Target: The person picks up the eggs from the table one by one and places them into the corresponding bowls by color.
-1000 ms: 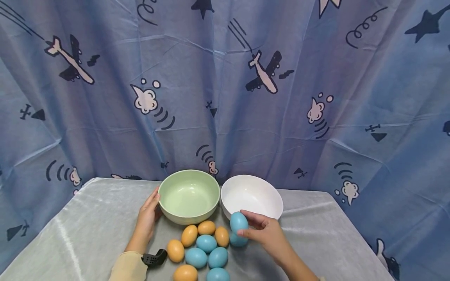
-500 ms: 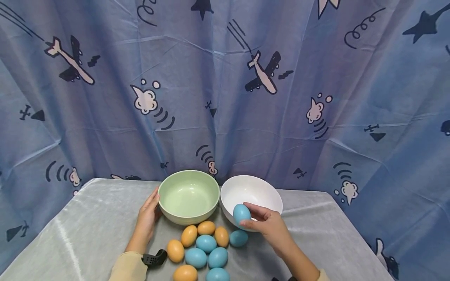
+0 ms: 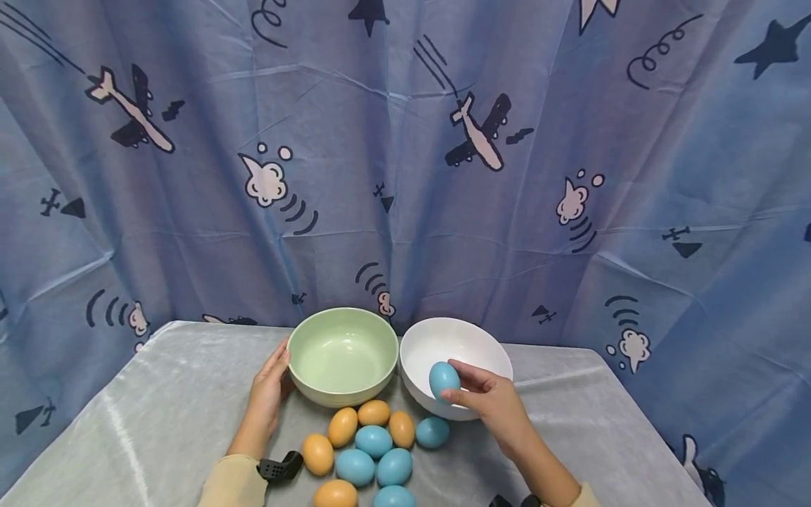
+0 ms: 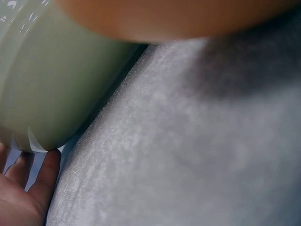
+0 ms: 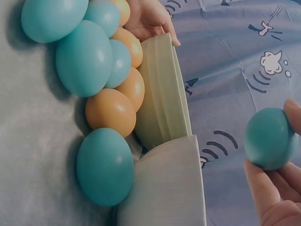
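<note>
My right hand (image 3: 497,401) pinches a blue egg (image 3: 445,382) between thumb and fingertips, over the near side of the white bowl (image 3: 426,352). In the right wrist view, this egg (image 5: 268,139) shows above the bowl's rim level. My left hand (image 3: 269,394) rests against the left side of the light green bowl (image 3: 343,362), its fingers lying along the outer wall. The left wrist view shows those fingertips at the green bowl's wall (image 4: 51,89). No eggs show inside the green bowl; the white bowl's near interior is partly hidden by hand and egg.
Several orange eggs (image 3: 317,454) and blue eggs (image 3: 355,467) lie grouped in front of the bowls. One blue egg (image 3: 433,432) lies just in front of the white bowl. A grey cloth (image 3: 158,422) covers the table, with a patterned blue curtain (image 3: 405,176) behind.
My right hand has lifted the blue egg from beside another blue egg and carried it up and slightly right, over the white bowl. My left hand stays at the green bowl.
</note>
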Available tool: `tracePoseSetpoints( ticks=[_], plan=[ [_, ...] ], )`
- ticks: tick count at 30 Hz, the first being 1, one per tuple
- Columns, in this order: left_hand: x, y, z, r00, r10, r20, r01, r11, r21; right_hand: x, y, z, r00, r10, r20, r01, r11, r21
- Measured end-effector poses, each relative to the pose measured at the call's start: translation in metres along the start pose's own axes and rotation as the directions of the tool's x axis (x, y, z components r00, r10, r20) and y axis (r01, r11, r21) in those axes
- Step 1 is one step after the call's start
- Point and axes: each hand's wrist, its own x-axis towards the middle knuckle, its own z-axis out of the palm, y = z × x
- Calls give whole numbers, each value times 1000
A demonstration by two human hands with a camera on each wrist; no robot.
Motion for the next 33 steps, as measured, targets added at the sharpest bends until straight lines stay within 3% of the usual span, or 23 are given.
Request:
tracePoseSetpoints(
  ticks=[33],
  plan=[
    [-1, 2, 2, 1000, -3, -10, 3, 1000, -1, 30, -1, -2, 999, 3, -54, -6, 998, -56]
  ],
)
